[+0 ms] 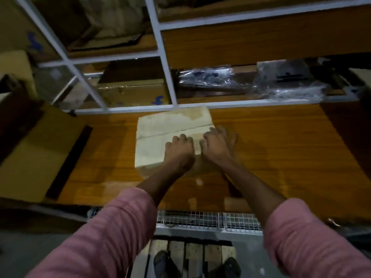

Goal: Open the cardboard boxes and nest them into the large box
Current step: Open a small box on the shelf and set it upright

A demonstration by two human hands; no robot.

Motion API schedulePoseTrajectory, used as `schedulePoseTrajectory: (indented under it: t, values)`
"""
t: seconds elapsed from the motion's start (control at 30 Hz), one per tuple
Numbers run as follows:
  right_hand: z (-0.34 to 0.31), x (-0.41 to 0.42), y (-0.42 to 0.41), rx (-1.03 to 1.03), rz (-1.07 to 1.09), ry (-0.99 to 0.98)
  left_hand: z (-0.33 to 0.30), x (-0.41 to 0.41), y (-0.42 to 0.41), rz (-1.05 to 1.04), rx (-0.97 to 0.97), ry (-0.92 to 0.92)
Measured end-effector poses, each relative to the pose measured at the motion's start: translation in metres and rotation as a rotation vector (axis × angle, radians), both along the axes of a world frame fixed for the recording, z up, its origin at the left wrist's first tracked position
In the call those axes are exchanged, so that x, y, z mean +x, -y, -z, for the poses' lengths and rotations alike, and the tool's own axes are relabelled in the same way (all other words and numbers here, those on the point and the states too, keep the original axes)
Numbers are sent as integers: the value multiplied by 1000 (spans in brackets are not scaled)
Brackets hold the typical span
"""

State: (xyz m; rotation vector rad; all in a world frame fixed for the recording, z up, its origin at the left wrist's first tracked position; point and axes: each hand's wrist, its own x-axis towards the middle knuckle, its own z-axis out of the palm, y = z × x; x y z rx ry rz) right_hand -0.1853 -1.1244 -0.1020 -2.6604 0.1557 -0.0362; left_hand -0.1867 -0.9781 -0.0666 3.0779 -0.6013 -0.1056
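One closed cardboard box (172, 135) on wooden table (271, 141), near centre. Two hands, left hand (179, 150) and right hand (216, 145), fingers curled at near flap's seam. Large open box (30, 153) at left. Second box (132, 87) behind white shelf frame (160, 57).

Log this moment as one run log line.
stage: opening small box | small box: on wooden table, flaps closed | left hand: fingers curled at centre seam | right hand: same | large box: not identified

Both hands cover the near right part of the small cardboard box (160, 135), and the fingertips of the left hand (179, 149) and right hand (216, 144) curl out of sight (whether they grip a flap cannot be told). The large box (34, 149) is cut by the left edge. Plastic-wrapped items (281, 81) on the shelf blur into glare.
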Motion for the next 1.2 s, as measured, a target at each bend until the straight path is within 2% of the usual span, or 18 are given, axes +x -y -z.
schedulePoseTrajectory:
  t: [0.1,0.3,0.43,0.57,0.67,0.77,0.83,1.0,1.13,1.2]
  values:
    - [13,-9,-23,63,-19,-116,20,9,-47,-105,-47,-9]
    - [12,-9,-73,-4,36,-57,43,28,-122,-213,-167,15]
    - [7,-2,-117,-99,0,-55,49,49,-171,-183,-208,9]
    - [-3,22,-149,-183,52,-75,54,77,-216,-90,-175,13]
    - [-3,48,-170,-94,136,-130,49,106,-243,-242,-232,57]
    - [0,72,-182,94,251,-229,44,129,-266,-521,-307,-85]
    - [4,81,-187,146,307,-256,50,136,-278,-518,-423,-180]
    - [2,76,-185,251,288,-39,58,140,-289,-407,-566,-67]
    - [-8,65,-188,425,300,186,49,143,-299,-245,-759,32]
    - [-6,57,-189,416,346,248,46,139,-304,-197,-773,99]
